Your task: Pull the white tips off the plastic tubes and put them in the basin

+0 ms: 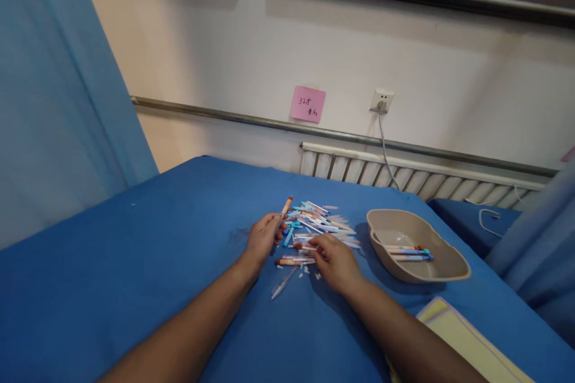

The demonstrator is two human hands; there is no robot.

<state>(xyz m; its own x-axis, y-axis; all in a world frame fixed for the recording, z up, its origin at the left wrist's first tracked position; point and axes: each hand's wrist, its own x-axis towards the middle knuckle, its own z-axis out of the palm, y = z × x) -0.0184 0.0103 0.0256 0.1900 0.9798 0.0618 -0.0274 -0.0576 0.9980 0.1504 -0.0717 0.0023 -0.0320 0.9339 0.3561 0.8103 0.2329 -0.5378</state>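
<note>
My left hand (263, 236) is closed around an orange pen (286, 206) with a brown end, which points up and away from me. Just right of it lies a loose heap of pens and pen parts (321, 221) in white, light blue, teal and orange. My right hand (335, 260) rests at the near side of the heap, fingers bent together over some pen pieces; what they grip is hidden. Another orange pen with a brown end (290, 261) lies between the hands. Closer to me are a clear pen barrel (284, 284) and several small white bits (306, 269).
A beige basin (442, 269) with several pens (408, 253) inside stands to the right. Nearer lies a yellow folder or booklet (467, 335). Beyond the blue-covered table (179, 239) are a radiator (354, 167), a cable and a wall socket (381, 100). Blue curtains (67, 83) hang at both sides.
</note>
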